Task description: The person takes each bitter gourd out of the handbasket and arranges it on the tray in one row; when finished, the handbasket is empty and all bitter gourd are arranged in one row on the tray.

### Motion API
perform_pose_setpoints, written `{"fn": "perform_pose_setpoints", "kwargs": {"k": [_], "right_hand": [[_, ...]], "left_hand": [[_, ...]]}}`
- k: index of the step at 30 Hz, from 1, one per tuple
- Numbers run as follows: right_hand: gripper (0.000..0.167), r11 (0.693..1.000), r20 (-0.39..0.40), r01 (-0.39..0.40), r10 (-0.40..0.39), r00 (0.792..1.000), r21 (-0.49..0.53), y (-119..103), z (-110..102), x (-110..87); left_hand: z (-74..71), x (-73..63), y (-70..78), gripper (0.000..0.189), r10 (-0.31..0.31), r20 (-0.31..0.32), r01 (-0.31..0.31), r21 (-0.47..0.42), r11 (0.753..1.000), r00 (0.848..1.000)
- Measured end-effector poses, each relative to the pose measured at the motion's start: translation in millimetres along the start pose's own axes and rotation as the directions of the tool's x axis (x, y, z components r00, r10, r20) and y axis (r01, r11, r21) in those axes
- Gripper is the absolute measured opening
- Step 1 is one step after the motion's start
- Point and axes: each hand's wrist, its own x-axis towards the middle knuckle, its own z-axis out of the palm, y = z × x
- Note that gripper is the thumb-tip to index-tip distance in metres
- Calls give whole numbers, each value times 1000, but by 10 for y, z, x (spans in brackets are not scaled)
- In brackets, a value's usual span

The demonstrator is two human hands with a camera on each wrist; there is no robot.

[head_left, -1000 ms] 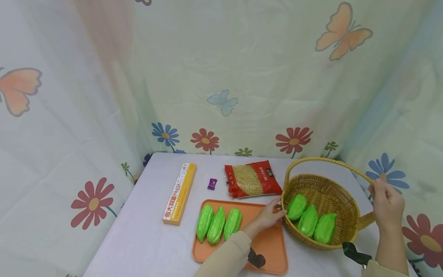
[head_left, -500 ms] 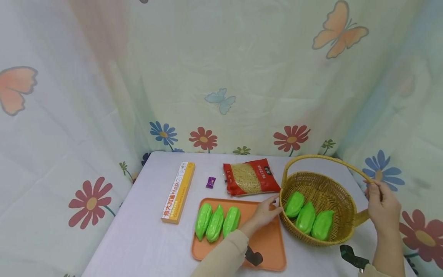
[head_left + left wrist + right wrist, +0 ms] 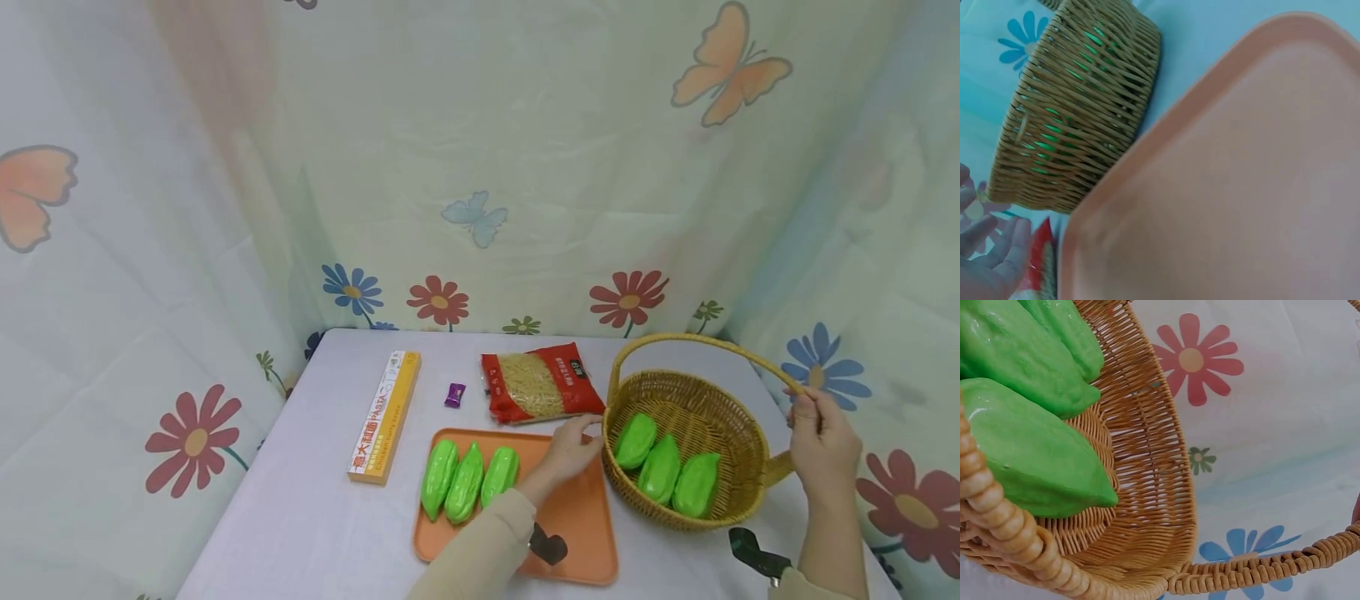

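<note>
On the right of the table stands a wicker basket (image 3: 731, 417) with an arched handle (image 3: 697, 337). Inside it lie three glossy green, ridged vegetables (image 3: 660, 469), which look like artificial gourds. My right hand (image 3: 825, 437) grips the handle at its right side. By the basket's left wall is my left hand (image 3: 573, 450), reaching over the orange tray (image 3: 577, 533); in the left wrist view its fingers (image 3: 1007, 250) are loosely bent and stand apart from the wicker. Three more green vegetables (image 3: 465, 483) lie side by side on the tray's left part.
Behind the tray lies a red bag of pasta (image 3: 542, 383), close to the basket's left side. A small purple wrapped candy (image 3: 454, 395) lies left of it. Farther left is a long yellow and white pasta box (image 3: 385, 417). Patterned curtain (image 3: 480, 125) encloses the table's back and sides.
My left hand has let go of the basket's left rim and drawn slightly away from it. The right hand keeps its hold on the handle. The head view has shifted a little.
</note>
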Motion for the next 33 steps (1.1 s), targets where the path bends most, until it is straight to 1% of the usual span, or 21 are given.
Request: {"fn": "perform_pose_setpoints", "kwargs": {"k": [2,4,7,9,11,13,15,17,19,22,26,30,31,33], "right_hand": [[28,1000,-9,10,-10,1000,-3,3,6,2],[29,999,-19,33,-33,999,-2,16,15,8],[30,999,-24,48,-48,999,-3,43,34,11],[30,999,-23,47,-47,999,-2,62,49,5],[30,999,-27,42,-42,999,-6,75,60,-5],[30,999,-38,47,-47,998,-1,81,70,-13],[29,998,-51,55,-55,997,2,77,78,-19],[29,997,-60,71,-71,996,13,74,85,-21],[28,996,-67,87,-85,994,17,74,88,-21],[28,997,-79,83,-81,994,11,68,81,-16],[30,997,-102,77,-76,992,8,67,75,-6],[29,994,-122,104,-102,987,14,76,79,-11],[28,994,-126,110,-107,986,17,77,79,-14],[28,993,-130,119,-116,985,18,77,82,-20]], "left_hand": [[-2,16,49,34,14,-4,-14,19,1000,1000],[-6,23,109,33,42,-3,-42,47,998,999],[-2,26,184,31,102,24,-104,99,990,994],[-1,28,222,31,156,57,-163,160,974,986],[8,39,255,32,209,105,-227,209,951,972],[15,51,291,33,245,146,-275,247,929,959],[29,69,319,34,250,172,-290,272,917,953],[43,84,340,35,229,183,-274,285,919,956],[58,97,352,35,202,191,-255,314,914,960],[78,110,365,35,171,211,-240,364,900,962],[103,130,398,36,165,253,-263,424,866,953],[146,146,438,39,167,298,-298,473,829,940],[163,149,451,41,160,310,-300,479,825,937],[198,157,479,45,156,336,-319,508,800,929]]}}
